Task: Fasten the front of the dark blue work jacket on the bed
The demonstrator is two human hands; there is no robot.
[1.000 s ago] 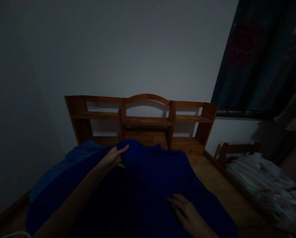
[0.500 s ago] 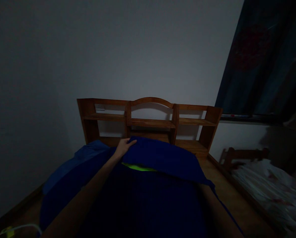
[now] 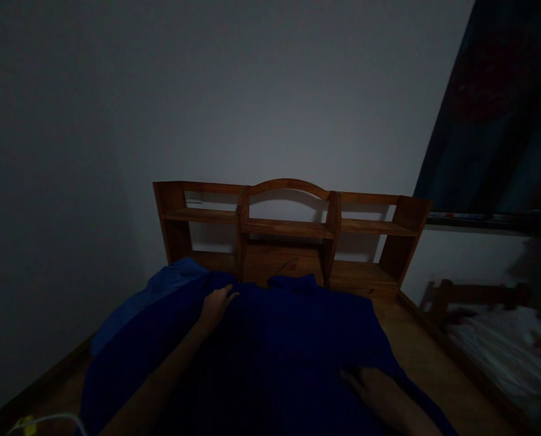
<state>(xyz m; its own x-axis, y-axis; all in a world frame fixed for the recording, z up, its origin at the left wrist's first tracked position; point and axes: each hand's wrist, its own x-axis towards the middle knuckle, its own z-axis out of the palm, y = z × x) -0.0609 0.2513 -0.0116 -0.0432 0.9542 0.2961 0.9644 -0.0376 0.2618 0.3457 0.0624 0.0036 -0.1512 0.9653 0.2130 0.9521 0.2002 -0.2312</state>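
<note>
Blue cloth (image 3: pixel 288 339): now lies flat; the lifted fold and green strip are gone.
Left hand (image 3: pixel 216 306): open, fingers resting on the cloth.
Right hand (image 3: pixel 370 387): back in view, flat on the cloth.

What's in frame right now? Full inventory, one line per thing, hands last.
blue cloth: 1, dark blue, spread over the wooden surface, under both hands
lighter blue fabric: 1, blue, at the cloth's far left edge
wooden surface: 1, brown, bare strip right of the cloth
wooden shelf unit: 1, brown, arched top, against the wall behind the cloth
wall: 1, grey-white, behind the shelf unit
dark curtain: 1, dark blue, upper right
pale bundle: 1, whitish, far right, blurred
white cable: 1, white with a yellow tag, bottom left corner
left hand: 1, flat on the cloth's far part
right hand: 1, resting on the cloth's near right part
</note>
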